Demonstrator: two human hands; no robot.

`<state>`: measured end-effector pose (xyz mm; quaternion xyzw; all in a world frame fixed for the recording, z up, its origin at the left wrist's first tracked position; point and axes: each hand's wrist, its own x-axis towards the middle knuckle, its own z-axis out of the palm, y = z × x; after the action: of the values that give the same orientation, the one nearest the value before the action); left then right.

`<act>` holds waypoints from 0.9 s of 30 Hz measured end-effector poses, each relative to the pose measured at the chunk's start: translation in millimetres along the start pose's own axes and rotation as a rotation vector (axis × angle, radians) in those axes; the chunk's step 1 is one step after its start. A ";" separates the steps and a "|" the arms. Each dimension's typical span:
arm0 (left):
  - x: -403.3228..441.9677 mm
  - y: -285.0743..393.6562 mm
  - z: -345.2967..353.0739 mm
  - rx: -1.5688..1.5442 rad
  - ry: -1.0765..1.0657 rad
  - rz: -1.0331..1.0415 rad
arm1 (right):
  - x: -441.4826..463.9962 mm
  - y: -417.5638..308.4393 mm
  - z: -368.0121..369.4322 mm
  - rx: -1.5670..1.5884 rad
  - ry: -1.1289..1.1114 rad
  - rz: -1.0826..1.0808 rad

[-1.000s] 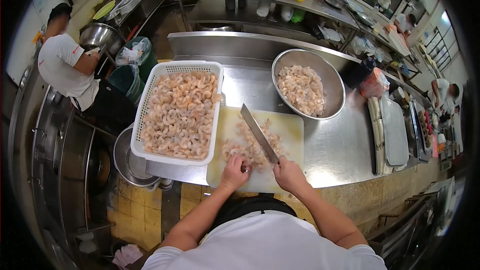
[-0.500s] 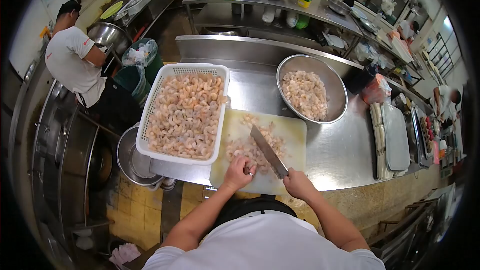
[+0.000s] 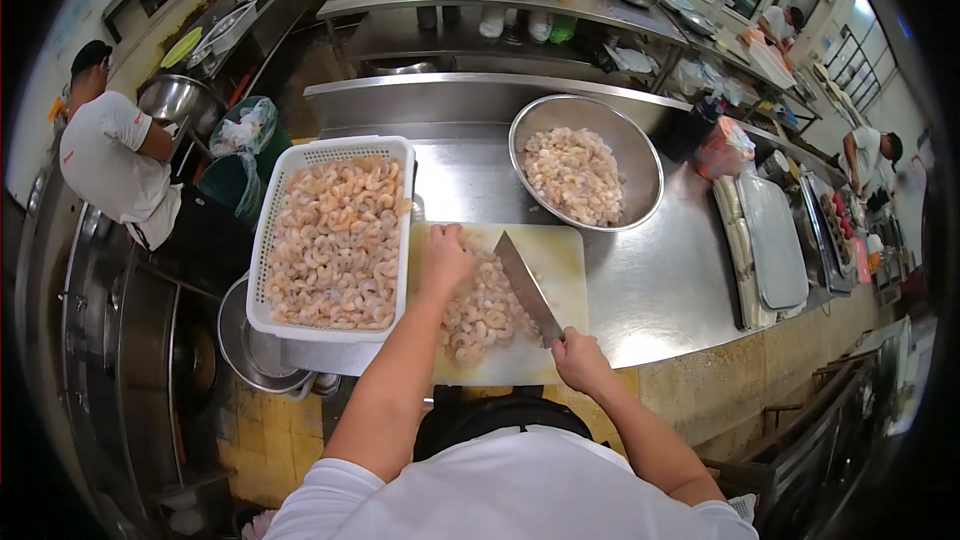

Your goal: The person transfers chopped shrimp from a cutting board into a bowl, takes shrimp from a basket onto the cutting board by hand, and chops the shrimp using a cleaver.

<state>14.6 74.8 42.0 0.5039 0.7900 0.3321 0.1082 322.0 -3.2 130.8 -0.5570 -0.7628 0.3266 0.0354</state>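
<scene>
Left hand: the left hand [image 3: 447,255] is over the far left of the cutting board [image 3: 562,248], fingers bent; whether it grips anything cannot be told.
Left hand's shift: half a second ago it was at the near side of the chopped shrimp [image 3: 482,318]; now it is farther out, beside the white basket [image 3: 256,292].
Right hand: the right hand [image 3: 580,360] is closed round the handle of the knife [image 3: 528,286], as before.
Blade: slants away to the left, along the right side of the chopped shrimp.
Chopped shrimp: on the cutting board, its near part now uncovered by the left hand.
White basket: full of shrimp, left of the board, unmoved.
Steel bowl: the steel bowl [image 3: 643,178] holds more shrimp, in the same spot on the tabletop [image 3: 650,290].
</scene>
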 end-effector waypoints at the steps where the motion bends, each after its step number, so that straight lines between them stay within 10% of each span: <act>1: 1.2 -0.2 -1.0 0.037 -0.067 0.010 | -6.0 -5.5 -8.1 0.017 0.016 0.010; 7: -42.9 2.0 -3.2 -0.167 -0.366 0.004 | -2.1 13.4 14.1 -0.015 0.104 0.020; 13: -116.3 -4.8 -45.6 -0.149 0.015 0.295 | -12.3 -30.2 -18.2 0.031 0.040 0.018; 27: -160.8 -12.8 -30.7 -0.300 -0.158 0.393 | -6.6 -69.9 7.8 -0.053 -0.054 -0.052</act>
<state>65.1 -81.0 30.8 0.6504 0.6077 0.4201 0.1765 263.4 -24.2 164.3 -0.5286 -0.7862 0.3201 0.0087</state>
